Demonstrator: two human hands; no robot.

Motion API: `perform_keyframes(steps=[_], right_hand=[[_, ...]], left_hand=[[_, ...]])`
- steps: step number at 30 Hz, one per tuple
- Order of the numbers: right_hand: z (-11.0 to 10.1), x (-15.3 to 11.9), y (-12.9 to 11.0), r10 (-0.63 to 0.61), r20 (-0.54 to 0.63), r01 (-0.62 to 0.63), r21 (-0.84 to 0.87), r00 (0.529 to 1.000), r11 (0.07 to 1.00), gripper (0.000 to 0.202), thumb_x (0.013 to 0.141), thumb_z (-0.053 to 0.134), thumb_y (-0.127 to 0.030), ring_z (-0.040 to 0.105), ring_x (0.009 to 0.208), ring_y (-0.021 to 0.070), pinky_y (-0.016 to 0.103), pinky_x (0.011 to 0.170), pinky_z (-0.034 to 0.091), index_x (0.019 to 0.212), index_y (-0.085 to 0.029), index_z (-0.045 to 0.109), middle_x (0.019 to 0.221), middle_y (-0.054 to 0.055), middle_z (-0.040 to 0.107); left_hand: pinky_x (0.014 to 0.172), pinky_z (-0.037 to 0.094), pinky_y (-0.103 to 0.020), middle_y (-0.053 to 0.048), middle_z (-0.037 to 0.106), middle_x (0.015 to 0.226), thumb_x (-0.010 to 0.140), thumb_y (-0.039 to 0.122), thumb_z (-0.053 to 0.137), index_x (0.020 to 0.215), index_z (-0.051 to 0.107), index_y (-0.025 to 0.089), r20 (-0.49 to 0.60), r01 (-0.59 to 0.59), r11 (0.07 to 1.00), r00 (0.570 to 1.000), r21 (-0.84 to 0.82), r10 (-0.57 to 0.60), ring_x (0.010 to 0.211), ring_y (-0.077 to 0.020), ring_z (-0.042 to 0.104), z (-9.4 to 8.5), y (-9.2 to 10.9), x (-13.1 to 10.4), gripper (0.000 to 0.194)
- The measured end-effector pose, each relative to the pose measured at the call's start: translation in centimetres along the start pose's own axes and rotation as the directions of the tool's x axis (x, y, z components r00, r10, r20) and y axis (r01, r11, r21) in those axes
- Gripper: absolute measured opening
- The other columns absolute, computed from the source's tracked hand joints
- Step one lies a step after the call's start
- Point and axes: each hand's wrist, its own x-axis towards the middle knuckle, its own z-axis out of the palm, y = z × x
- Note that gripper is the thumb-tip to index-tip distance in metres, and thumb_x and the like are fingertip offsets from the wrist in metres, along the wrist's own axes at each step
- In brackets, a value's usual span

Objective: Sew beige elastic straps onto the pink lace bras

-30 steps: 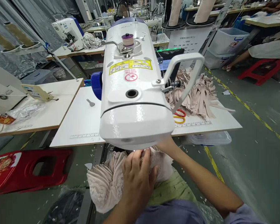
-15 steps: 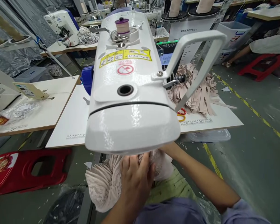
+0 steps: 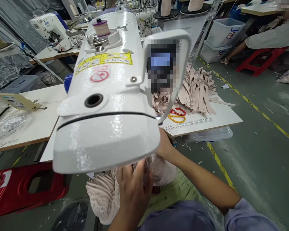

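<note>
A white sewing machine head (image 3: pixel 106 138) fills the middle of the view and hides the sewing area. Below its front edge, my left hand (image 3: pixel 135 186) lies on bunched beige lace fabric (image 3: pixel 104 195), its fingers somewhat apart and their tips partly under the machine. My right hand (image 3: pixel 164 146) reaches in from the right beneath the machine; its fingers are hidden. Sheer pale fabric (image 3: pixel 162 170) hangs between the hands over a green cloth (image 3: pixel 175 192) on the lap.
Red and yellow scissors (image 3: pixel 177 116) lie by a ruler strip on the white table (image 3: pixel 221 120), beside a heap of beige strips (image 3: pixel 195 89). A red stool (image 3: pixel 12 189) is at lower left. A person's arm (image 3: pixel 238 53) shows at upper right.
The view has shifted, so the machine appears further left and more tilted. The scissors and more of my right hand have come into view. My left hand remains on the fabric.
</note>
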Motion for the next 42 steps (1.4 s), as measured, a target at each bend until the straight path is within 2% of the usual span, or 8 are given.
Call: perform_keyframes(steps=[4,8,10,14,18,23,29,42], right_hand=[[-0.3,-2.2,1.1,0.043,-0.111,-0.025,0.158,0.993,0.987,0.018,0.090,0.055,-0.031,0.057,0.073,0.0157,0.029,0.068,0.050,0.103,-0.020,0.062,0.108,0.007,0.063],[-0.6,-4.5,1.3,0.124,-0.105,-0.092,0.272,0.987,0.958,0.016,0.088,0.059,-0.035,0.056,0.069,0.0155,0.027,0.063,0.047,0.096,-0.021,0.059,0.084,0.003,0.061],[-0.7,-5.3,0.9,0.122,-0.084,-0.095,0.274,0.989,0.957,0.018,0.087,0.061,-0.039,0.057,0.071,0.0159,0.027,0.062,0.046,0.092,-0.021,0.059,0.081,0.002,0.061],[-0.5,-6.1,0.2,0.074,-0.060,-0.059,0.224,0.995,0.973,0.024,0.086,0.061,-0.045,0.059,0.072,0.0165,0.027,0.060,0.046,0.090,-0.022,0.059,0.083,0.003,0.063],[-0.1,-6.3,0.1,0.033,-0.066,-0.021,0.185,0.997,0.983,0.026,0.086,0.061,-0.047,0.060,0.075,0.0170,0.029,0.068,0.048,0.091,-0.022,0.058,0.086,0.004,0.063],[0.3,-6.3,0.1,0.031,-0.061,-0.020,0.179,0.998,0.984,0.024,0.088,0.060,-0.045,0.060,0.077,0.0168,0.029,0.071,0.049,0.092,-0.022,0.056,0.087,0.003,0.063],[0.7,-6.1,0.0,0.021,-0.082,-0.006,0.178,0.996,0.984,0.024,0.087,0.061,-0.044,0.059,0.076,0.0162,0.029,0.071,0.048,0.092,-0.021,0.055,0.085,0.002,0.063],[1.2,-5.5,-1.2,0.115,-0.045,-0.102,0.230,0.992,0.968,0.026,0.081,0.065,-0.042,0.056,0.074,0.0152,0.026,0.063,0.045,0.092,-0.021,0.053,0.086,0.001,0.061]], left_hand=[[0.088,0.048,-0.039,-0.011,0.060,0.104,0.092,0.043,0.058,0.122,0.055,0.020,0.075,0.342,0.886,0.939,-0.313,-0.336,0.103,-0.0277,0.057,1.1,-1.8,-1.3,0.038],[0.103,0.045,-0.040,-0.012,0.065,0.119,0.095,0.055,0.046,0.131,0.052,0.019,0.385,0.650,0.459,0.745,-0.606,-0.545,0.122,-0.0274,0.057,1.9,-2.5,-1.2,0.051],[0.104,0.046,-0.040,-0.012,0.066,0.121,0.092,0.059,0.050,0.128,0.054,0.019,0.456,0.686,0.329,0.697,-0.649,-0.554,0.121,-0.0276,0.059,1.9,-2.5,-0.7,0.054],[0.094,0.054,-0.040,-0.010,0.071,0.106,0.085,0.059,0.061,0.112,0.059,0.019,0.397,0.625,0.240,0.700,-0.743,-0.593,0.101,-0.0263,0.068,1.2,-2.1,0.2,0.048],[0.072,0.058,-0.031,-0.006,0.070,0.087,0.084,0.057,0.065,0.098,0.058,0.020,0.277,0.555,0.311,0.733,-0.771,-0.622,0.076,-0.0195,0.069,0.7,-1.6,0.6,0.041],[0.045,0.045,-0.021,-0.001,0.064,0.076,0.087,0.055,0.061,0.105,0.053,0.019,0.241,0.559,0.441,0.769,-0.702,-0.592,0.050,-0.0116,0.055,0.7,-1.6,0.1,0.041],[0.049,0.048,-0.023,-0.002,0.062,0.079,0.087,0.053,0.060,0.110,0.053,0.017,0.181,0.531,0.628,0.826,-0.569,-0.534,0.058,-0.0133,0.058,0.7,-2.1,-0.2,0.043],[0.055,0.048,-0.024,-0.001,0.061,0.079,0.087,0.054,0.061,0.107,0.054,0.018,0.125,0.527,0.645,0.818,-0.554,-0.561,0.063,-0.0141,0.060,0.8,-2.4,0.0,0.042]])
